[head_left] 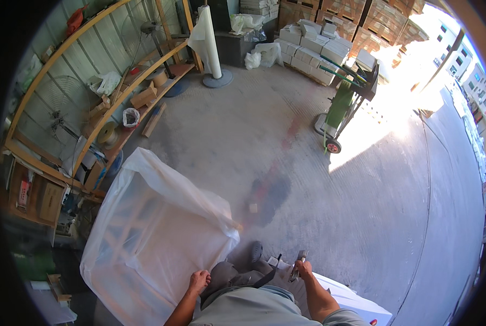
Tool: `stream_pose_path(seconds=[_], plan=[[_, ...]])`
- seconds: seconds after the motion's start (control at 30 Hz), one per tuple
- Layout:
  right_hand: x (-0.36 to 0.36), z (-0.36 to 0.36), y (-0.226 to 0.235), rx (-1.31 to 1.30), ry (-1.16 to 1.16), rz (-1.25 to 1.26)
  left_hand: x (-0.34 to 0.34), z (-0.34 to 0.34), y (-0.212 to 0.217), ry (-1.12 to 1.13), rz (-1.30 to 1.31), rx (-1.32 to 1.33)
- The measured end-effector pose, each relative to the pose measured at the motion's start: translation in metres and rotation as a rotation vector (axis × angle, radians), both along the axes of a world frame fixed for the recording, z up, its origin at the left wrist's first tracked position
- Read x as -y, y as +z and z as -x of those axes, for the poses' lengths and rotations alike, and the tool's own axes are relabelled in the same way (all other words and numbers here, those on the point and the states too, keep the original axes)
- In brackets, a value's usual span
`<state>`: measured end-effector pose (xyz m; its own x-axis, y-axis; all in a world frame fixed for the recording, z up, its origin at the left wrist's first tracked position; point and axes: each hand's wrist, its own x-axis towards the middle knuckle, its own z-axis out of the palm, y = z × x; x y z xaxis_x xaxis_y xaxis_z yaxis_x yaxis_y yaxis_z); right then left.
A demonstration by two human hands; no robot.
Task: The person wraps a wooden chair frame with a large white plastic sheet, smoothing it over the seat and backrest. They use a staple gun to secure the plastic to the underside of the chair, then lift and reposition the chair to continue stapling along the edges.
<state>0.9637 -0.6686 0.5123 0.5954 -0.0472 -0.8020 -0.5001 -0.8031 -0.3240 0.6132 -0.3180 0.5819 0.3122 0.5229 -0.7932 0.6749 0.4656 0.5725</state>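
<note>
My right hand (pixel 303 268) is wrapped round a silver metal hand tool (pixel 295 273), perhaps a staple gun; its exact kind is too small to tell. Beside it, a black strap (pixel 266 279) slants across the front of my body. My left hand (pixel 200 279) is curled closed near my thigh, and what its fingers hold, if anything, is hidden. To its left stands a large frame-like load under a translucent plastic sheet (pixel 172 228), with slats showing faintly through. White wrapped goods (pixel 341 296) lie beside my right forearm.
A wooden rack (pixel 99 127) with tape rolls and cardboard lines the left wall. Farther off stand a roll of plastic film (pixel 211 51) on a round base, stacked white boxes (pixel 313 46), and a green strapping cart (pixel 341 106). A dark wet patch (pixel 273 195) marks the concrete floor.
</note>
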Motion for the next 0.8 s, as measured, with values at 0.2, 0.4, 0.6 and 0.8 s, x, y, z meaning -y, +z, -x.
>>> stream_pose_path(seconds=[0.2, 0.4, 0.6, 0.8], plan=[[0.026, 0.016, -0.015, -0.034, -0.048, 0.014, -0.046, -0.100, -0.007, 0.011, -0.102, 0.075], [0.035, 0.041, -0.018, -0.101, -0.137, -0.099, -0.090, -0.209, 0.004, 0.098, 0.012, -0.012], [0.055, 0.047, -0.042, 0.031, 0.323, -0.020, -0.093, -0.270, -0.027, 0.249, -0.118, -0.160], [0.063, -0.028, -0.049, 0.000, 0.522, 0.087, -0.089, -0.303, -0.068, 0.425, -0.324, -0.414]])
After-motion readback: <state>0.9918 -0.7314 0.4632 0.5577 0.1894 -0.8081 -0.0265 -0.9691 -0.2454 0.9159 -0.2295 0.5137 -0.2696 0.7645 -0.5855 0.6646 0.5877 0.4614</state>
